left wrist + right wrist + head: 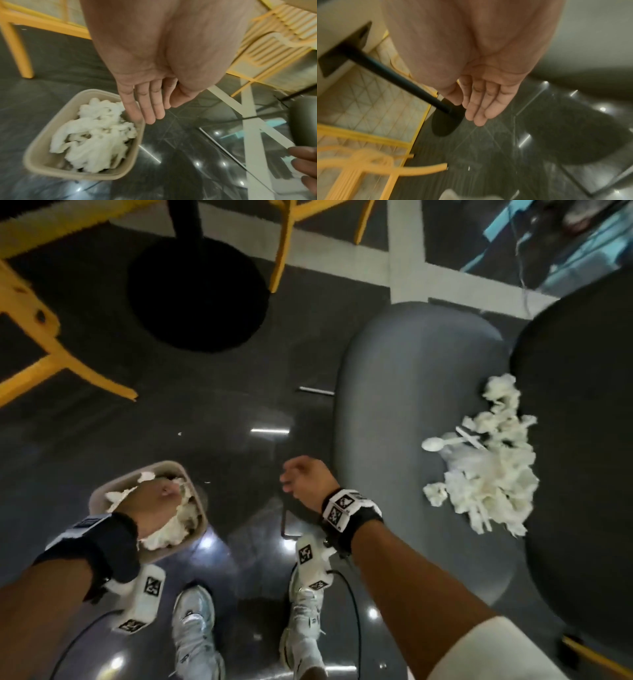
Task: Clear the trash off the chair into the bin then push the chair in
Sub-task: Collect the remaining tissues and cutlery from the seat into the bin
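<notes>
Two hands are hanging empty in my head view: left hand (150, 505) over the bin (102, 494), right hand (308, 477) near the chair (394, 405), where trash (489, 474) is lying. Left wrist: fingers (150, 108) are extending straight above binned tissue (92, 136). Right wrist: fingers (481, 108) are relaxing open over floor (488, 162).

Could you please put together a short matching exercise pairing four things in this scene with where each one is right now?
Things:
1. white plastic spoon
2. tan bin
3. left hand
4. right hand

Places:
A. on the dark floor, holding crumpled tissue
B. open and empty, above the bin
C. on the grey chair seat, beside the tissue pile
D. between the bin and the chair

Pairs: 1-C, 2-A, 3-B, 4-D
</notes>
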### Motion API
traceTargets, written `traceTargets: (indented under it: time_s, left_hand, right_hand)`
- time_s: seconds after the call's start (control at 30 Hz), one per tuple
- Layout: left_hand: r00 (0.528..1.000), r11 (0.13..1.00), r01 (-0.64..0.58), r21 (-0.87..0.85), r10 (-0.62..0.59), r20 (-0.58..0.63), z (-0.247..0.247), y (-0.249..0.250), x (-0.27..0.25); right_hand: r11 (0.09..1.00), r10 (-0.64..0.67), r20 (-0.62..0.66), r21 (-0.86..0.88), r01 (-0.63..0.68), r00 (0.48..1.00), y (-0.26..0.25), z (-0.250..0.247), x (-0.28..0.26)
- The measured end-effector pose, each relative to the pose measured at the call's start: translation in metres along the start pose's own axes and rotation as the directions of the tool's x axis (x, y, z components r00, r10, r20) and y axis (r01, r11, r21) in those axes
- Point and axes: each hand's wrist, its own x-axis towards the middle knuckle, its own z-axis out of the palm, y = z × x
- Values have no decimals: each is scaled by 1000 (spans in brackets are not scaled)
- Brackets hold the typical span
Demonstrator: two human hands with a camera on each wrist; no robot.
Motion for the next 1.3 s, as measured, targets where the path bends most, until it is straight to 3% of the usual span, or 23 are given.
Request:
traceTargets:
  time_s: [0.07, 0.13, 0.2, 0.27, 0.37, 0.47, 0.57, 0.73, 0.87, 0.97, 1.07, 1.13, 1.3]
  left_hand:
    - [997, 997, -73, 8, 73, 37, 17, 49, -4]
    - [990, 991, -135, -14, 136, 47, 41, 94, -3]
    - [970, 971, -240, 13, 239, 48, 72, 144, -8]
    - [923, 918, -383, 102, 376, 81, 106, 202, -29]
    - [816, 800, -577, 164, 556, 157, 168, 274, -52]
    - [734, 701, -678, 223, 629, 257, 230, 327, -60]
    - [684, 586, -725, 361, 670, 287, 286, 375, -71]
    - [613, 358, -758, 546, 678, 407, 348, 416, -70]
    - [659, 265, -713, 650, 569, 491, 363, 414, -52]
    - [632, 223, -719, 658, 605, 485, 355, 403, -48]
    - [641, 205, -710, 673, 584, 498, 335, 389, -44]
    - [654, 235, -710, 664, 569, 498, 322, 380, -36]
    - [703, 476, -682, 555, 636, 318, 301, 365, -31]
  right_hand:
    - [999, -49, -76, 16, 51, 996, 11, -52, -12]
    - [988, -112, -184, -122, 91, 977, 33, -105, -23]
    - [979, -77, -273, -204, 20, 959, 52, -150, -37]
    - [938, -109, -348, -345, -19, 931, 74, -192, -53]
    - [910, -184, -453, -413, -22, 872, 103, -245, -73]
    - [923, -202, -568, -384, -40, 798, 132, -286, -81]
    - [938, -180, -640, -339, -65, 747, 152, -321, -88]
    - [923, -140, -634, -362, -132, 760, 171, -360, -86]
    - [906, -108, -545, -399, -143, 831, 171, -368, -77]
    - [863, -132, -442, -491, -116, 887, 167, -361, -70]
    - [808, -132, -340, -581, -98, 931, 160, -347, -62]
    - [793, -169, -338, -604, -76, 926, 157, -340, -58]
    - [834, -206, -378, -550, -40, 903, 153, -337, -56]
